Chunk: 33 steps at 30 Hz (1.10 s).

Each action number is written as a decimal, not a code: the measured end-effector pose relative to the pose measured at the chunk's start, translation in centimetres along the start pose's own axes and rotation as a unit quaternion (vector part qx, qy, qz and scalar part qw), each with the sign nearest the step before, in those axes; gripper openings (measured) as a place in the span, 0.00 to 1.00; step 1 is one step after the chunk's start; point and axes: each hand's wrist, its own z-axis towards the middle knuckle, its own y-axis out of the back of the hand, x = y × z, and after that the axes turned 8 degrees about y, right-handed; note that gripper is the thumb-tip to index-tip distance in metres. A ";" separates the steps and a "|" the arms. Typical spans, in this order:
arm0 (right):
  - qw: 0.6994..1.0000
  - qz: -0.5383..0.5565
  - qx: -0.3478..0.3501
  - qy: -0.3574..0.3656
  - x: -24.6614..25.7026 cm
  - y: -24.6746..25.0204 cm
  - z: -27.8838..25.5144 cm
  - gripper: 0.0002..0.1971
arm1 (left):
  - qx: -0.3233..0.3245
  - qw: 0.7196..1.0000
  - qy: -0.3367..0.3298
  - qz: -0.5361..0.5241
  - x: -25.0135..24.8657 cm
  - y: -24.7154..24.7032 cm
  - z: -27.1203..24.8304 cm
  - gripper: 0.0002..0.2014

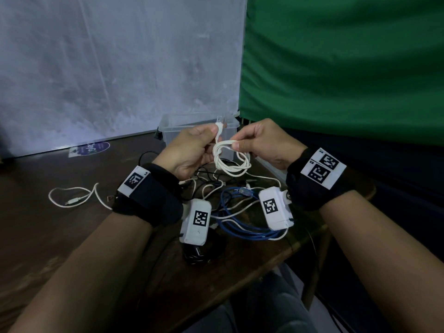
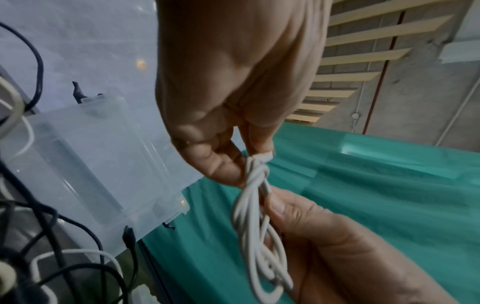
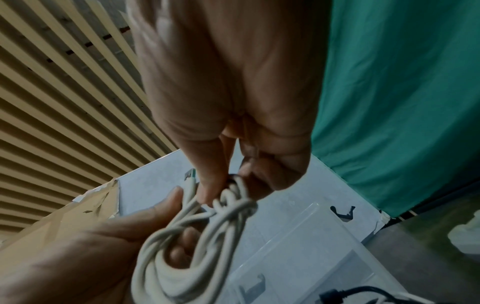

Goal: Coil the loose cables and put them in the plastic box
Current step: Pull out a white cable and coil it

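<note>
Forearms fill the bottom of the head view, so starting there: both are raised off the surface (image 1: 60, 236) with the wrists angled in toward each other, which I guess is just how you end up when you're tying off a cable in mid-air.

So the white cable (image 1: 231, 162) is coiled into a small bundle of loops hanging between my two hands, above the far right part of the surface and just in front of the plastic box (image 1: 189, 127). My left hand (image 1: 189, 150) has its thumb and fingers closed around the tail end, with the plug (image 1: 219, 122) poking up and away from me toward the box. My right hand (image 1: 262, 143) pinches the top of the loops, thumb and forefinger tight on the strands. That split makes sense to me: one hand keeps the coil from springing open while the other feeds the tail around it. The wrap near the top looks like a knot forming, not finished I think.

The coil's long axis runs roughly up-down, with the loops drooping toward the surface.

Below it sits the rest of the mess: a blue cable (image 1: 242, 222) near the right edge, black cables (image 1: 204, 174) tangled under my hands, and another white cable (image 1: 72, 195) lying loose toward the left side. Can't tell from here if the box has anything in it.
</note>
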 end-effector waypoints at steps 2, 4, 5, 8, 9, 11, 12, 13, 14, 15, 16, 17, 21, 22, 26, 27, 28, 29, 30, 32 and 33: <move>1.000 0.012 0.004 0.003 -0.2 -0.2 -0.2 0.09 | 0.021 0.999 0.023 0.035 0.1 0.2 -0.1 0.11; 0.999 0.034 -0.003 0.002 -0.4 -0.4 -0.4 0.09 | 0.024 0.997 0.042 0.064 0.2 0.3 -0.1 0.11; 0.999 0.042 -0.007 0.000 -0.4 -0.4 -0.4 0.09 | 0.023 0.996 0.045 0.073 0.2 0.3 -0.1 0.11; 0.999 0.052 -0.009 -0.008 -0.3 -0.5 -0.4 0.10 | 0.017 0.994 0.034 0.104 0.2 0.3 -0.3 0.10; 0.999 0.050 -0.011 -0.010 -0.2 -0.5 -0.3 0.10 | 0.019 0.993 0.029 0.114 0.2 0.3 -0.4 0.09; 0.999 0.039 -0.017 -0.012 -0.1 -0.4 -0.3 0.11 | 0.024 0.991 0.019 0.133 0.2 0.4 -0.4 0.08; 0.999 0.035 -0.019 -0.011 -0.1 -0.4 -0.2 0.11 | 0.024 0.989 0.013 0.147 0.2 0.4 -0.5 0.07; 0.999 0.030 -0.019 -0.010 -0.1 -0.4 -0.2 0.11 | 0.020 0.987 0.004 0.161 0.1 0.5 -0.5 0.07; 0.999 0.025 -0.018 -0.010 -0.1 -0.4 -0.2 0.11 | 0.012 0.985 -0.005 0.172 0.1 0.5 -0.4 0.07; 1.000 0.019 -0.016 -0.010 -0.2 -0.4 -0.1 0.11 | 0.004 0.984 -0.013 0.180 0.1 0.5 -0.4 0.08; 1.000 0.012 -0.013 -0.010 -0.3 -0.3 -0.1 0.11 | -0.004 0.982 -0.022 0.190 0.0 0.5 -0.4 0.07; 1.000 0.003 -0.010 -0.008 -0.4 -0.3 -0.1 0.11 | -0.011 0.978 -0.031 0.205 0.0 0.4 -0.4 0.07; 1.000 -0.024 -0.002 0.002 -0.6 -0.5 -0.2 0.12 | -0.029 0.961 -0.056 0.270 0.2 0.4 -0.5 0.04; 1.000 -0.026 -0.004 0.004 -0.6 -0.5 -0.2 0.12 | -0.034 0.958 -0.059 0.278 0.2 0.4 -0.4 0.04; 0.999 -0.032 -0.004 0.013 -0.9 -0.5 -0.1 0.11 | -0.040 0.953 -0.056 0.294 0.2 0.7 -0.1 0.06; 0.999 -0.041 0.003 0.011 -0.9 -0.5 -0.1 0.11 | -0.040 0.948 -0.055 0.311 0.2 0.8 -0.1 0.07; 0.999 -0.053 0.009 0.006 -0.9 -0.4 -0.1 0.11 | -0.038 0.942 -0.053 0.330 0.2 0.9 -0.1 0.07; 0.998 -0.065 0.013 0.002 -0.9 -0.4 -0.1 0.10 | -0.038 0.934 -0.051 0.351 0.3 1.0 -0.2 0.07; 0.997 -0.075 0.016 0.000 -0.8 -0.4 -0.1 0.10 | -0.039 0.927 -0.049 0.369 0.4 1.0 -0.2 0.07; 0.996 -0.088 0.019 0.001 -0.7 -0.3 -0.1 0.08 | -0.043 0.920 -0.049 0.387 0.7 1.0 -0.1 0.08; 0.995 -0.094 0.019 0.000 -0.7 -0.3 -0.1 0.08 | -0.044 0.919 -0.051 0.388 0.8 0.9 0.0 0.08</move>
